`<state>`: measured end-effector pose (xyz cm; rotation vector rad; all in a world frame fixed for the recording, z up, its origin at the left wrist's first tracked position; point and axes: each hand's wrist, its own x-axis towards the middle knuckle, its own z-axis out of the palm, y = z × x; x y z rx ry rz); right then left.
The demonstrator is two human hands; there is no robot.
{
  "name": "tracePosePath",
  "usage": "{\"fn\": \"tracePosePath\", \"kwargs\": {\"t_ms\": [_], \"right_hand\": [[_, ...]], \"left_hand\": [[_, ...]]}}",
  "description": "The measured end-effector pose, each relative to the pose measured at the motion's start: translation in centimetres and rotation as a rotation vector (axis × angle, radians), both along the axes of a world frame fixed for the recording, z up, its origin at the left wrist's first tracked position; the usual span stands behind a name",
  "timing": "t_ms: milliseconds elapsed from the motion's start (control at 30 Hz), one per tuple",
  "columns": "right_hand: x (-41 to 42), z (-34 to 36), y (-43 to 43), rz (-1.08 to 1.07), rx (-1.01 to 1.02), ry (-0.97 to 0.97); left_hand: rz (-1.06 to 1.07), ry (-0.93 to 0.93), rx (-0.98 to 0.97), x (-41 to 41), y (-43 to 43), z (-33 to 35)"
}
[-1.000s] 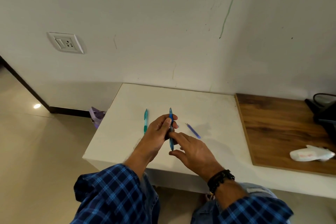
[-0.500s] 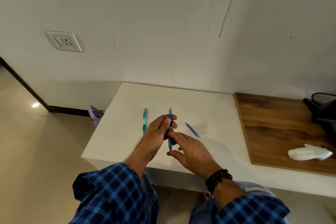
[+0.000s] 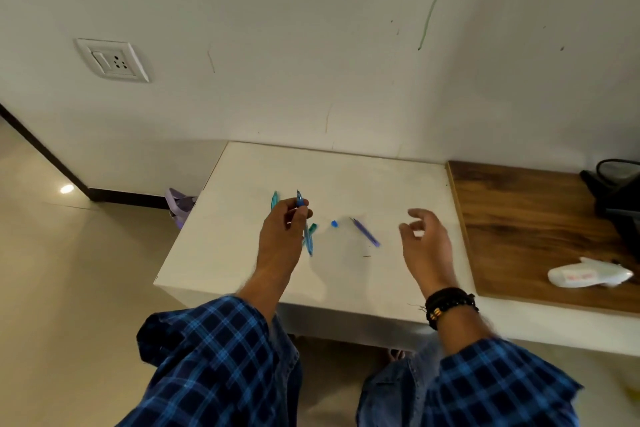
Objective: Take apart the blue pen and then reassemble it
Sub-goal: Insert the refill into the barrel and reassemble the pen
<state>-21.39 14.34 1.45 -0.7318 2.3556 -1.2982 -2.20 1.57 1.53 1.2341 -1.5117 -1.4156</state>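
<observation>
Blue pen (image 3: 304, 224) now staying pinched in our left hand (image 3: 282, 236) alone; right hand (image 3: 424, 239) pulling away, open, empty. Small blue piece (image 3: 334, 224) lying on table (image 3: 346, 177); we are judging disassembly started.

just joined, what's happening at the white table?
A person in blue plaid sleeves is working on a translucent blue pen. The left hand pinches it above the white tabletop. The right hand hovers open and empty off to the side. On the tabletop lie a small blue piece, a thin purple stick, and a teal pen partly behind the left hand.
</observation>
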Motion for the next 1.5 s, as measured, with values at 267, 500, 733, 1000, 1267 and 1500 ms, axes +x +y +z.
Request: {"fn": "tracePosePath", "kwargs": {"t_ms": [267, 500, 733, 1000, 1267, 1500], "right_hand": [[0.9, -1.9, -0.1, 0.272, 0.525, -0.058], [2.3, -1.6, -1.0, 0.355, 0.417, -0.243], [2.0, -2.0, -0.9, 0.325, 0.480, -0.113], [2.3, -2.1, -1.0, 0.353, 0.503, -0.091], [2.6, -2.1, -1.1, 0.369, 0.503, -0.045], [3.7, -2.5, -1.1, 0.351, 0.363, 0.006]], "left_hand": [[-0.081, 0.010, -0.003, -0.4, 0.6, 0.5], [-0.176, -0.062, -0.040, -1.3, 0.9, 0.3], [-0.137, -0.063, -0.013, -1.3, 0.7, 0.2], [-0.105, -0.097, 0.020, -1.4, 0.5, -0.4], [0.072, -0.078, 0.346, -1.3, -0.1, -2.8], [0.076, -0.254, 0.334, -1.3, -0.2, -3.5]]}}
